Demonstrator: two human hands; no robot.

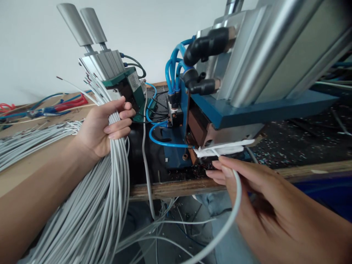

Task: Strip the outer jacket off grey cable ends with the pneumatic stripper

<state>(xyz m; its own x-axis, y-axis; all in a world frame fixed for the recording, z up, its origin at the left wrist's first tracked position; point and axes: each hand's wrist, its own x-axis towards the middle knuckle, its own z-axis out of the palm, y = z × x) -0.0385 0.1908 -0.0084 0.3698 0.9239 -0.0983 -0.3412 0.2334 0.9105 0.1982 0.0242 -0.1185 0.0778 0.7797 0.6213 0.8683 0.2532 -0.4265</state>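
My left hand is closed around a thick bundle of white cables, whose dark-tipped ends stick up above the fist while the lengths hang down over the table edge. Between thumb and fingers, my right hand pinches a single white cable. Its end points into the white-padded slot at the front of a blue pneumatic machine; how far the tip goes in is hidden. From the right hand the cable curves down toward the bottom of the picture.
More white cables lie on the table at left, near red-and-blue pliers. A second, green pneumatic machine stands behind. Blue air hoses join the nearer machine. Small scraps litter the black tabletop; its wooden edge runs across.
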